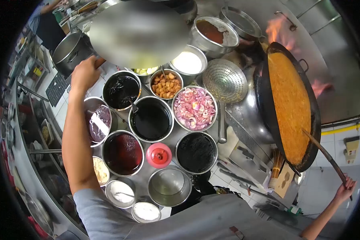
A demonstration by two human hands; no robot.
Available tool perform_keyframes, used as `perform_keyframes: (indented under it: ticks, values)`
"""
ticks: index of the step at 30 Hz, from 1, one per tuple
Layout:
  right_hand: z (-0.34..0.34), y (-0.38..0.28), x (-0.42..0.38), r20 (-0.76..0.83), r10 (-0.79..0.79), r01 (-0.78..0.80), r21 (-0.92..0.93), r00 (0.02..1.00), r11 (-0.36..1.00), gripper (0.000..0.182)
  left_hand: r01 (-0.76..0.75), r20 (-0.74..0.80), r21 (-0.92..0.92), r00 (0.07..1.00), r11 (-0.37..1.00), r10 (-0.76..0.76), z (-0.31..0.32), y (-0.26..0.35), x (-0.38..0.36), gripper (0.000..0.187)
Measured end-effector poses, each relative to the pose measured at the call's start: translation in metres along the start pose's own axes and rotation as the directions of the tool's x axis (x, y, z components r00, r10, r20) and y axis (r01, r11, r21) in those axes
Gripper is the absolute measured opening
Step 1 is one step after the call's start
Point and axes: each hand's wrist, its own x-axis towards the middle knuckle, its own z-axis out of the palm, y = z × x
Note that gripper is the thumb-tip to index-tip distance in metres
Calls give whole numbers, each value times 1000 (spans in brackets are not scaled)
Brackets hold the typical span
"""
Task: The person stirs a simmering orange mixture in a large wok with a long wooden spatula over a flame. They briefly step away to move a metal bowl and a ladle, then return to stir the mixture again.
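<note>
My left hand reaches forward past the pots, its fingers closed round a brown, wooden-looking handle; the far end of that handle disappears behind a blurred patch. At the far right my right hand grips a long wooden-handled stirring tool. The tool slants into a large black wok, and its working end is sunk out of sight. Thick orange sauce fills much of the wok. Nearest my left hand are a deep metal pot and a pot of dark liquid.
Flames rise behind the wok. A perforated strainer lies beside it. Between my arms stand several metal pots, with sliced onions, dark sauces and white powder, plus a red-topped bottle. Another person stands at the upper left.
</note>
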Motion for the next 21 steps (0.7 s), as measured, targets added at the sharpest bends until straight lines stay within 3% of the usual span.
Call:
perform_keyframes:
  ticks: [3,5,7,11,12,15,17,18,19,21]
  values:
    - [6,17,-8,-4,-33,33,30,999,999,40,-3,-86,-35,996,999,0,-23,-14,-20,22]
    - [11,31,-12,-94,-75,79,38,993,996,40,62,-58,-82,996,995,-67,-54,-5,-34,21]
    - [22,43,-15,-126,-111,117,39,986,992,39,19,-109,-122,994,992,-32,-71,-6,-42,21]
    - [33,68,-17,-41,-124,127,77,991,989,39,-91,-121,-397,992,913,46,-103,19,-44,25]
    - [51,75,-22,-42,-119,122,82,992,989,39,-42,-9,-533,999,845,43,-111,31,-40,24]
    - [62,96,-29,2,-148,146,129,989,981,39,149,233,-725,972,673,35,-144,116,-28,24]
    - [72,107,-32,20,-184,178,171,983,969,40,152,227,-801,972,579,58,-147,185,-20,29]
    - [103,108,-42,-124,-208,224,133,970,965,41,131,251,-837,955,532,159,-130,204,2,32]
    - [112,111,-49,-134,-214,232,137,968,963,42,191,286,-860,948,472,137,-119,237,13,27]
    - [116,124,-52,-153,-230,252,147,961,957,42,270,363,-905,892,328,268,-91,295,47,18]
